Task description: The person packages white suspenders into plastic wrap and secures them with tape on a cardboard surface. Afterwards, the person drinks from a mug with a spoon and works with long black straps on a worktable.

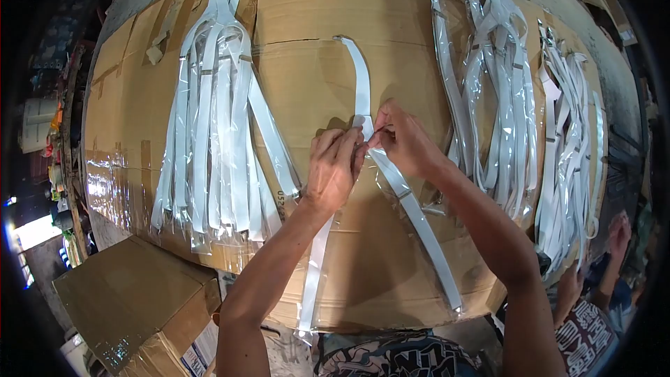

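Suspenders [362,91]: flat, white, Y-shaped | left hand [334,162], right hand [406,141]: grip pinched on their junction | creased cardboard [300,91]

On the tan cardboard sheet [300,84], the central suspenders [427,237] are plain white with a grey slider [405,194]. The bagged left bundle [222,126] and bagged right bundle [499,73] show equally white through clear plastic. Past the sheet's near edge, a dark shirt [405,361] carries a pale grey print.
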Motion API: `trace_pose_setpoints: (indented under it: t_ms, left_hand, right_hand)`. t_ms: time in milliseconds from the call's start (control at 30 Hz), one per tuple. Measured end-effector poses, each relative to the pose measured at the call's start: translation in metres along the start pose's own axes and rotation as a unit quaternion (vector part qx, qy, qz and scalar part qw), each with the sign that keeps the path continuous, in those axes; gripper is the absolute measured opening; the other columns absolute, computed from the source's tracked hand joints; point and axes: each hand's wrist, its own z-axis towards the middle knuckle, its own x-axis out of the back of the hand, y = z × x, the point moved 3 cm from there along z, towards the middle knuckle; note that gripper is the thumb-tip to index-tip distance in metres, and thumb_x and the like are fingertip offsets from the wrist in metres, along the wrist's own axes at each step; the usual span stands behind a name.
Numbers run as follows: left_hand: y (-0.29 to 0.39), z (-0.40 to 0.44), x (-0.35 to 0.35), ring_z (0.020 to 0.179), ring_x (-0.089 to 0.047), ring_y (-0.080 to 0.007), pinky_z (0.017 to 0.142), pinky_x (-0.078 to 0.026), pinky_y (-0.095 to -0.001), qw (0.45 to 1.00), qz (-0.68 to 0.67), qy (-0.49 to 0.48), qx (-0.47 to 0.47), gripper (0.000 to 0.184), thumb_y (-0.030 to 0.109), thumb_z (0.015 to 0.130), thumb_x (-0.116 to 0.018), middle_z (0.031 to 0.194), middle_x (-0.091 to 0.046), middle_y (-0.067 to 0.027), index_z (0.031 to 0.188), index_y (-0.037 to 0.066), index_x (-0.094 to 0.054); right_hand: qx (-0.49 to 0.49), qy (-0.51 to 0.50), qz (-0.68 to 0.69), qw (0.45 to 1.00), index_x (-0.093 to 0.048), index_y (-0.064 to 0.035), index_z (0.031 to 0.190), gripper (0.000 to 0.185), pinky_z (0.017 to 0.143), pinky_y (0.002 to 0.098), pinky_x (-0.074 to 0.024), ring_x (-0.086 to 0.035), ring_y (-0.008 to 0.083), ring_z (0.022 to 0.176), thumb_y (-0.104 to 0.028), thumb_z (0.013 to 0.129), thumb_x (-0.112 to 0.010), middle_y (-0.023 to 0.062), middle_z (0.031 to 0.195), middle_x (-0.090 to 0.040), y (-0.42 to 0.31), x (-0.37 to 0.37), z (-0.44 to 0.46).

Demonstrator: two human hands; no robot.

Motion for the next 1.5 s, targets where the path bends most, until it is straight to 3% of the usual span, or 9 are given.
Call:
trace_pose_setpoints:
  t_ms: [100,200,300,400,667,867,1000,1167,1500]
  left_hand:
    - [0.001,0.000,-0.001,0.094,-0.060,-0.0239,0.082,-0.044,-0.0383,0.999,0.031,0.010,0.008,0.036,0.006,0.080,-0.071,0.090,-0.070,-0.0044,0.114,0.002,-0.060]
    - [0.005,0.003,0.000,0.093,-0.061,-0.0245,0.081,-0.044,-0.0384,0.999,0.027,0.007,0.037,0.043,0.005,0.079,-0.072,0.090,-0.070,-0.0045,0.119,0.002,-0.056]
    - [0.004,0.001,-0.002,0.090,-0.062,-0.0264,0.081,-0.046,-0.0394,0.998,0.007,0.017,0.064,0.054,0.005,0.078,-0.074,0.089,-0.070,-0.0062,0.126,0.001,-0.049]
    - [0.001,0.001,-0.006,0.085,-0.063,-0.0296,0.080,-0.048,-0.0421,0.997,-0.011,0.040,0.068,0.061,0.004,0.077,-0.074,0.088,-0.070,-0.0091,0.129,0.000,-0.044]
    - [0.005,0.002,-0.005,0.081,-0.062,-0.0353,0.074,-0.050,-0.0438,0.988,-0.057,0.039,0.137,0.054,0.004,0.080,-0.072,0.092,-0.064,-0.0177,0.125,-0.002,-0.043]
    - [0.015,-0.025,-0.018,0.090,-0.060,-0.0335,0.077,-0.050,-0.0432,0.998,0.061,0.012,0.009,0.032,0.001,0.079,-0.068,0.099,-0.062,-0.0171,0.109,-0.005,-0.058]
    - [0.037,-0.027,-0.014,0.099,-0.058,-0.0337,0.082,-0.049,-0.0435,0.994,0.108,-0.005,0.029,0.035,0.003,0.080,-0.064,0.113,-0.059,-0.0182,0.113,-0.007,-0.060]
    - [0.048,-0.030,-0.016,0.113,-0.052,-0.0351,0.092,-0.044,-0.0458,0.991,0.102,-0.034,0.079,0.043,0.005,0.083,-0.059,0.129,-0.050,-0.0208,0.123,-0.009,-0.055]
    - [0.054,-0.032,-0.018,0.119,-0.048,-0.0347,0.098,-0.038,-0.0470,0.989,0.104,-0.045,0.100,0.046,0.009,0.084,-0.056,0.132,-0.048,-0.0197,0.126,-0.010,-0.052]
  right_hand:
    - [-0.007,0.012,-0.056,0.998,-0.048,0.0024,0.092,0.020,0.064,0.0426,-0.0483,-0.067,0.0343,0.075,0.005,0.081,-0.064,0.0208,0.080,-0.063,0.003,0.001,0.008]
    - [0.041,-0.001,-0.198,0.979,-0.049,0.0021,0.085,0.026,0.062,0.0365,-0.0491,-0.067,0.0282,0.071,0.001,0.077,-0.073,0.0155,0.074,-0.061,-0.002,-0.001,0.016]
    - [-0.007,-0.038,-0.184,0.982,-0.052,0.0018,0.080,0.028,0.066,0.0440,-0.0468,-0.064,0.0388,0.075,-0.005,0.072,-0.078,0.0213,0.078,-0.064,-0.005,0.002,0.024]
    - [-0.025,-0.076,-0.212,0.974,-0.054,0.0012,0.080,0.030,0.065,0.0443,-0.0467,-0.064,0.0386,0.076,-0.008,0.070,-0.081,0.0208,0.076,-0.064,-0.007,0.004,0.028]
    - [-0.027,-0.116,-0.342,0.932,-0.059,0.0012,0.084,0.034,0.067,0.0427,-0.0500,-0.067,0.0368,0.078,-0.015,0.066,-0.084,0.0205,0.079,-0.066,-0.009,0.001,0.047]
    - [-0.181,-0.224,-0.425,0.858,-0.068,0.0021,0.081,0.032,0.067,0.0381,-0.0553,-0.070,0.0280,0.070,-0.020,0.066,-0.084,0.0157,0.072,-0.070,-0.020,-0.011,0.070]
    - [-0.222,-0.233,-0.420,0.848,-0.071,0.0018,0.087,0.021,0.071,0.0367,-0.0567,-0.072,0.0219,0.069,-0.011,0.072,-0.079,0.0129,0.075,-0.072,-0.036,-0.010,0.070]
    - [-0.267,-0.239,-0.451,0.818,-0.073,-0.0045,0.090,0.022,0.072,0.0360,-0.0561,-0.072,0.0183,0.070,-0.013,0.072,-0.081,0.0091,0.082,-0.074,-0.043,-0.015,0.075]
    - [-0.308,-0.286,-0.413,0.808,-0.072,-0.0039,0.093,0.024,0.067,0.0359,-0.0563,-0.070,0.0162,0.067,-0.014,0.074,-0.083,0.0077,0.082,-0.074,-0.023,-0.022,0.086]
